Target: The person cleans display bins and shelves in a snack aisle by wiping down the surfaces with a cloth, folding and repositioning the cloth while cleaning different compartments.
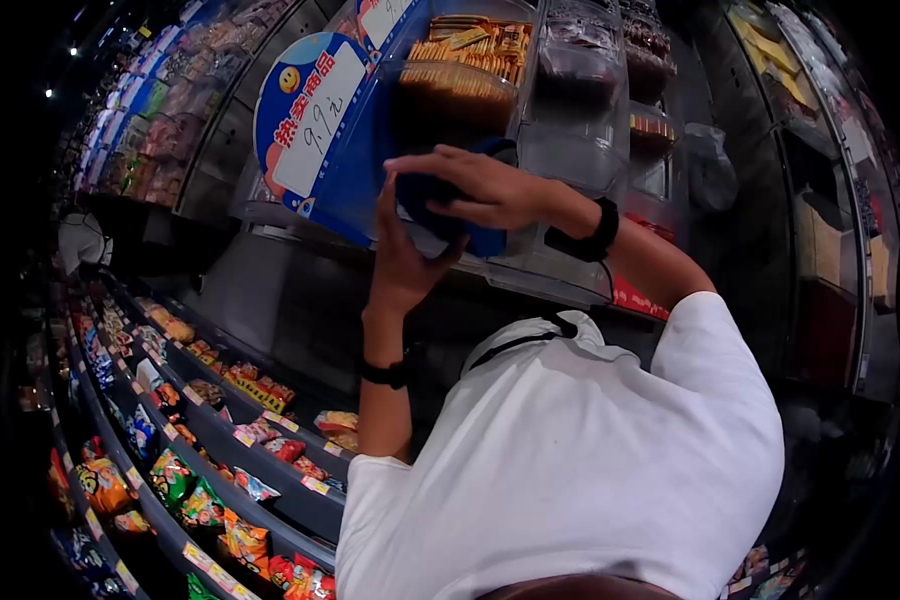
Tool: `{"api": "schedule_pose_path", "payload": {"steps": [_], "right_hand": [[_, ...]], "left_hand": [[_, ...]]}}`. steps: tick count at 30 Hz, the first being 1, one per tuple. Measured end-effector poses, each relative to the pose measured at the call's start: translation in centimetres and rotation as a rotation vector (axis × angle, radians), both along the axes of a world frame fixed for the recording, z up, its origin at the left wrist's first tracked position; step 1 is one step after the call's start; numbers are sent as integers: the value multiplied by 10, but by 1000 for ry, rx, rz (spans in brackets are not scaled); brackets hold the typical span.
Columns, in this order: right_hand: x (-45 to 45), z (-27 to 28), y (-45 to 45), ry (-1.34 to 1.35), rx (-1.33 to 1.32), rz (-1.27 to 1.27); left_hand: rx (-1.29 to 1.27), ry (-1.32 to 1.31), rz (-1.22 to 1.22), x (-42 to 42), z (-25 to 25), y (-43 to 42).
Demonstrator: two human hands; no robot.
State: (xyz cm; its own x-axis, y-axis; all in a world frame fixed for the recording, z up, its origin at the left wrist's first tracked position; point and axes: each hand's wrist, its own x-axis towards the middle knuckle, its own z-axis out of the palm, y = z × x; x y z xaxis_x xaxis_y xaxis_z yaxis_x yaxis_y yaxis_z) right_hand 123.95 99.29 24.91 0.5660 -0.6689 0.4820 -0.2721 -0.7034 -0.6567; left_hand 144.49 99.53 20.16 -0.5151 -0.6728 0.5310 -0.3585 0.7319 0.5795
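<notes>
My left hand (407, 250) is raised beside a dark blue, cloth-like item (428, 192) with a pale patch low on it. Its fingers point up along the item's left side and its thumb curls in underneath. From the right, my right hand (490, 190) reaches across the top of the same item, with fingers and thumb on either side of it. Both hands are in front of a blue display bin. Shadow and the fingers hide much of the item, so its exact kind is unclear. Dark bands circle both wrists.
Clear bins of wrapped snacks (467, 55) stand ahead, beside a blue price sign (310, 115). More clear bins (575, 150) extend rightward. At lower left, tiered shelves (232, 440) hold colourful snack bags. A plastic bag (710, 165) hangs at right.
</notes>
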Motion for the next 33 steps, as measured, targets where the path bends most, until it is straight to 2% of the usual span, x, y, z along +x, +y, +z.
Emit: {"api": "schedule_pose_path", "payload": {"steps": [1,2,3,5,7,8,9,10,11,13,14,15,17,18,23,26,28,31,33], "right_hand": [[11,7,11,-1,-49,35],[21,12,19,5,-100,73],[28,14,24,-8,-124,63],[36,17,29,100,-173,125],[28,24,33,59,-243,75],[22,26,34,17,-287,23],[14,34,37,10,-301,25],[2,47,46,-186,-410,-67],[-13,60,57,-380,-506,-159],[-52,90,79,-521,-686,-195],[-67,105,92,-551,-801,-226],[-81,117,105,-553,-911,-246],[-100,140,128,-527,-1092,-260],[-105,149,138,-504,-1153,-261],[-118,175,164,-436,-1300,-281],[-125,186,167,-403,-1339,-289],[-133,193,169,-369,-1385,-263],[-148,203,170,-325,-1423,-230],[-157,206,169,-317,-1439,-202]], "left_hand": [[121,-5,51,2,-3,13],[103,-27,40,6,-6,23],[270,136,80,10,-8,27],[22,289,136,13,-9,12],[-133,260,330,25,11,2],[-153,256,332,31,19,1],[-170,365,359,37,27,0],[-180,476,386,41,31,0],[-179,476,391,41,32,-4],[-209,274,610,37,27,-13],[-26,324,409,34,16,-16],[-9,324,414,26,11,-12],[-129,-608,307,7,2,-4],[-38,-538,305,-2,-2,0],[-25,-581,249,-6,1,3],[-56,-487,147,10,7,-1],[-19,-385,194,21,-2,-17],[-107,-319,294,30,-7,-44],[-64,-307,424,34,-15,-54]]}}
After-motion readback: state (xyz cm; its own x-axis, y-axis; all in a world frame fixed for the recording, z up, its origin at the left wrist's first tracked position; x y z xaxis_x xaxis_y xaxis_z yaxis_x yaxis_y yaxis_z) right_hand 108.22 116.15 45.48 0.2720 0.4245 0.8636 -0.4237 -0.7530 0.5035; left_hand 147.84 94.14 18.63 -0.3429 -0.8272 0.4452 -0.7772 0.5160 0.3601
